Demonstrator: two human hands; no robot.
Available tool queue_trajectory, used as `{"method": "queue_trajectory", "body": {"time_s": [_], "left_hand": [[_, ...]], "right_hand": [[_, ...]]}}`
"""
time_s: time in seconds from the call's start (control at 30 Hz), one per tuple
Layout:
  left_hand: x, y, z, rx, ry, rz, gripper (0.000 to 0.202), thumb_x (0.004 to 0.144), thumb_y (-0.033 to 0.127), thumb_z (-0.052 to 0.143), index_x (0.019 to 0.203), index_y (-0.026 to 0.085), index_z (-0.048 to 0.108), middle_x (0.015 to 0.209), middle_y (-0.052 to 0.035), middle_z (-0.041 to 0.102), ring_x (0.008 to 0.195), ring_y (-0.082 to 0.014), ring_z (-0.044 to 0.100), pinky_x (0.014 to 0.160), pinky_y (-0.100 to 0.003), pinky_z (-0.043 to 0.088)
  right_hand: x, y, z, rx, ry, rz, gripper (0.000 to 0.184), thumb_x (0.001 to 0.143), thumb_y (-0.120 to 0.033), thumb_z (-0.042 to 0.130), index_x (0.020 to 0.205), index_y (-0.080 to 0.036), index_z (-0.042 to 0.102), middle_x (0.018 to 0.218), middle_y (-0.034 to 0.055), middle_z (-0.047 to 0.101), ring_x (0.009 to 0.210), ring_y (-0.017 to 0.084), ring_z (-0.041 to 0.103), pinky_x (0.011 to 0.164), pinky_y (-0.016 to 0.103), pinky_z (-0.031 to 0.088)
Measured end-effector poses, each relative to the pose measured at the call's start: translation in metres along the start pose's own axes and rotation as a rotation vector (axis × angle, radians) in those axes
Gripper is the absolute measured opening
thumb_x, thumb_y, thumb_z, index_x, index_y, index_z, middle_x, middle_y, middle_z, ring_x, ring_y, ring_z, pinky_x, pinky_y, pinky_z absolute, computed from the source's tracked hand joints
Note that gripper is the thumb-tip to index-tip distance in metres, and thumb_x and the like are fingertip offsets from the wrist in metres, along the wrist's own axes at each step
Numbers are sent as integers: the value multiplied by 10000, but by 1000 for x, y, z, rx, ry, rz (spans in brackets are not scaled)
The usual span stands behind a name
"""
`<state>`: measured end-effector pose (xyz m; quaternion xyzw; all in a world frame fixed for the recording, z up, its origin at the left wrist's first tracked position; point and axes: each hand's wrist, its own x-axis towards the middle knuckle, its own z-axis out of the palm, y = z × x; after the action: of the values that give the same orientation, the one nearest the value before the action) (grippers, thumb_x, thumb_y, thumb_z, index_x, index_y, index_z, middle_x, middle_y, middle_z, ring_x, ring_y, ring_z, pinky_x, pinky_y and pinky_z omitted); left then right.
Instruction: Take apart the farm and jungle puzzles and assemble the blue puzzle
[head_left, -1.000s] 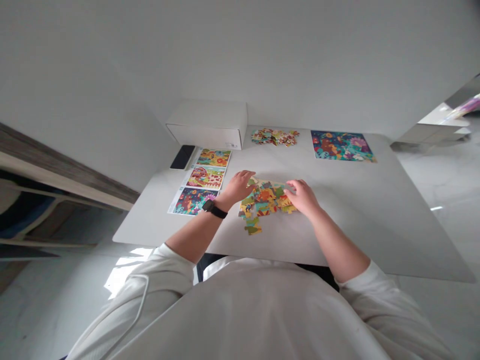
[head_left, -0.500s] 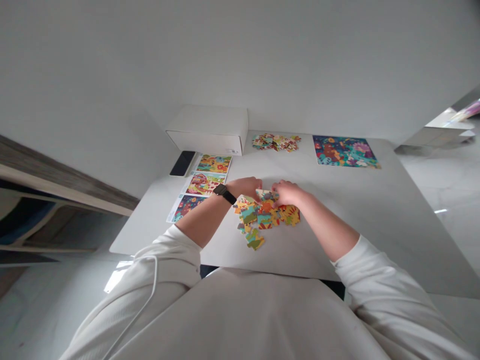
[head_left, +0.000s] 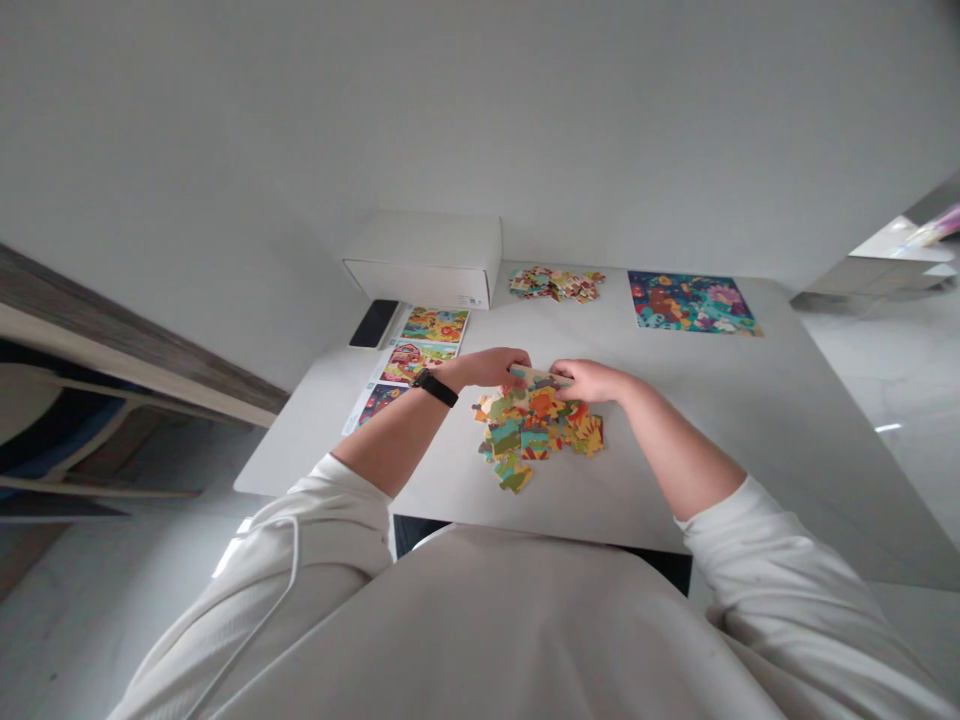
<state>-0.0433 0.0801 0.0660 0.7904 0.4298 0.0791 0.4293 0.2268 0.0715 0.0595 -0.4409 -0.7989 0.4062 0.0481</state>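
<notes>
Between my two hands is a pale strip of jigsaw puzzle pieces point(head_left: 538, 376), raised a little at the far side of a loose pile. My left hand point(head_left: 501, 367), with a black watch on its wrist, is closed on the strip's left end. On the right end, the fingers of my right hand point(head_left: 588, 380) are pinched. Just below lies the pile of puzzle pieces point(head_left: 534, 445), yellow, orange, green and teal, some overlapping. Whether the strip is one piece or several joined ones is too small to tell.
A white box point(head_left: 420, 280) stands against the wall, with a phone point(head_left: 374, 324) and a picture sheet point(head_left: 415, 362) in front. Farther back lie a second puzzle heap point(head_left: 556, 284) and an assembled dark-blue puzzle point(head_left: 694, 302). All rest on a white table point(head_left: 720, 430).
Both hands have lifted the strip slightly and tilted it away from the pile. My right hand has shifted a little to the right. The view has turned slightly.
</notes>
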Motion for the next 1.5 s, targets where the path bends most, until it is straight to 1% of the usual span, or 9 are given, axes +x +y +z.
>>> {"method": "queue_trajectory", "body": {"time_s": [0.2, 0.5, 0.57, 0.67, 0.8, 1.0, 1.23, 1.4, 1.5], "left_hand": [[-6, 3, -2, -142, 175, 74, 381, 820, 328, 792, 1159, 176, 708, 855, -11, 700, 675, -128, 612, 631, -249, 461], [-7, 16, 17, -251, 600, 106, 503, 817, 264, 815, 1296, 199, 676, 942, -25, 696, 785, -138, 648, 731, -258, 511], [-4, 14, 22, -430, 604, 94, 482, 819, 273, 818, 1268, 194, 659, 903, -15, 688, 754, -128, 648, 714, -250, 509], [-1, 9, 30, -584, 520, 27, 321, 841, 331, 809, 1071, 182, 643, 779, 8, 658, 661, -118, 612, 646, -241, 477], [-4, 4, 40, -339, 558, -51, 202, 862, 330, 752, 918, 198, 610, 672, 40, 597, 603, -115, 531, 591, -238, 409], [-10, 10, 49, -18, 669, -99, 114, 916, 314, 642, 897, 202, 642, 762, -7, 683, 714, -155, 564, 646, -272, 404], [-6, 4, 56, -164, 680, -141, 194, 972, 372, 586, 906, 198, 641, 730, 7, 638, 660, -141, 539, 614, -263, 384], [-3, -1, 61, -96, 723, -89, 162, 961, 352, 612, 913, 199, 639, 741, 10, 633, 674, -135, 540, 621, -256, 390], [1, 0, 62, -239, 707, -81, 152, 1000, 357, 565, 960, 214, 600, 780, -2, 671, 659, -133, 604, 629, -249, 444]], "right_hand": [[-11, 2, -12, 404, -3, -46, 366, 755, -400, 900, 1033, -221, 743, 1047, 17, 800, 950, 234, 736, 844, 311, 588], [-17, 2, -12, 629, 81, 19, 423, 740, -414, 956, 1052, -236, 732, 1034, 29, 804, 861, 202, 741, 682, 258, 599], [-19, 3, -11, 691, 67, 34, 447, 734, -401, 960, 1082, -239, 731, 1065, 37, 810, 861, 193, 747, 693, 259, 609], [-22, 5, -9, 732, 42, 59, 459, 708, -379, 962, 1079, -234, 734, 1070, 34, 814, 856, 179, 745, 700, 247, 606], [-24, 9, -3, 628, 42, 112, 387, 719, -368, 913, 1024, -214, 732, 999, 19, 811, 819, 170, 716, 653, 219, 538], [-20, 13, 8, 539, 172, 111, 348, 743, -403, 845, 997, -205, 714, 972, 16, 797, 833, 182, 685, 670, 232, 491], [-12, 26, 25, 511, 242, 80, 461, 776, -640, 755, 924, -208, 692, 797, -9, 707, 713, 166, 583, 634, 249, 412], [-13, 31, 27, 316, 386, 17, 392, 822, -599, 706, 879, -211, 699, 813, -7, 698, 812, 193, 608, 716, 259, 451], [-16, 27, 24, 274, 397, -31, 348, 850, -559, 679, 885, -214, 702, 815, -12, 688, 809, 188, 599, 716, 256, 445]]}}
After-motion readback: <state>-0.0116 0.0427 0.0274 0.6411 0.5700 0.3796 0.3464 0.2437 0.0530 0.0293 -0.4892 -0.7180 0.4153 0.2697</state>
